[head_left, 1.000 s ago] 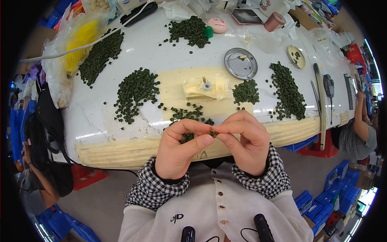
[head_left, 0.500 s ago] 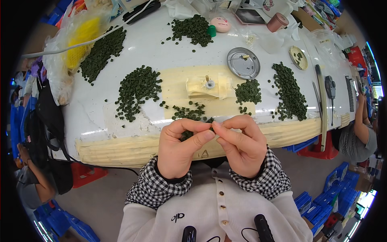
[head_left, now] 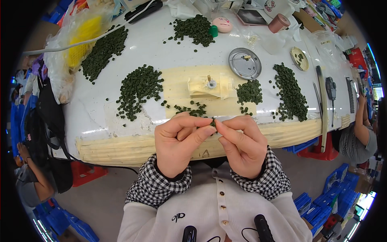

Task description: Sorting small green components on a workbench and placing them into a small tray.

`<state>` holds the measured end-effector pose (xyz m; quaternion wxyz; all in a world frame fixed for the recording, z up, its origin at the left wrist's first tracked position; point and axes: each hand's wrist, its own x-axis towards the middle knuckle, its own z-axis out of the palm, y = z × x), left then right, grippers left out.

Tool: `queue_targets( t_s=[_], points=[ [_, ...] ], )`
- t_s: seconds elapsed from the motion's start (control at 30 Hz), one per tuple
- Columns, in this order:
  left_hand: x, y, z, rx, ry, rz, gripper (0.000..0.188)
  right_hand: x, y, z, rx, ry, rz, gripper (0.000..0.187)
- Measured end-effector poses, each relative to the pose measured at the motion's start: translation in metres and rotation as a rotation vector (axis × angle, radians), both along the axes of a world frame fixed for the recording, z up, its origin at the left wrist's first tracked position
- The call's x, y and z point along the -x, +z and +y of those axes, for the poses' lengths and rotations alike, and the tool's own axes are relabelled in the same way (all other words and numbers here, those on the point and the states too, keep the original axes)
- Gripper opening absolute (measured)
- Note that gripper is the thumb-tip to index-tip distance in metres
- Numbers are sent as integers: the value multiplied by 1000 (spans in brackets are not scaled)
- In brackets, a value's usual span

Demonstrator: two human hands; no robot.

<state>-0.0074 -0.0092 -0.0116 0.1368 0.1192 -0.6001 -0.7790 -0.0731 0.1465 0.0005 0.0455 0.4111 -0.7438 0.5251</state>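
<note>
The person wears a cream ribbed cardigan (head_left: 201,201) with a row of small round buttons (head_left: 222,193), dark and gold-toned, and black lettering (head_left: 177,218) on the left. Black-and-white gingham oversleeves (head_left: 157,190) end in black cuffs (head_left: 262,171). Two rounded black devices (head_left: 264,228) with thin black cables (head_left: 246,230) show at the near edge.

Straight to the table (head_left: 181,58) — glossy, smooth, throwing back streaks of light. Along its front edge, matt tape (head_left: 121,151), papery and creased in layers. Now over to the green pieces (head_left: 139,84): dull and matt, plastic or rubber, hard to tell which. Catching a gleam off the dish (head_left: 241,69), silvery metal by the look. Crinkled, see-through plastic on the bag (head_left: 56,82). Smooth-looking plastic for the stool (head_left: 318,152) — then down to woven cloth sleeves (head_left: 171,179) and a soft, ribbed knit top (head_left: 197,213).
</note>
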Motion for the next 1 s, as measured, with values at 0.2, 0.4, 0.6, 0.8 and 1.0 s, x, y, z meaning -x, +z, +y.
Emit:
queue_targets(
  t_s=[0.2,0.4,0.6,0.8,1.0],
  points=[
    [1,6,-3,249,20,21,19,1,-1,-1,7,-20,43,35],
    [1,5,-5,225,27,17,20,1,1,-1,-4,0,55,34],
    [-1,6,-7,456,51,80,21,3,-1,-1,-12,10,95,35],
    [0,11,-9,621,56,115,22,4,-4,-1,-8,26,116,36],
    [0,9,-11,654,51,115,23,5,-6,-1,-19,40,100,36]
  ],
)
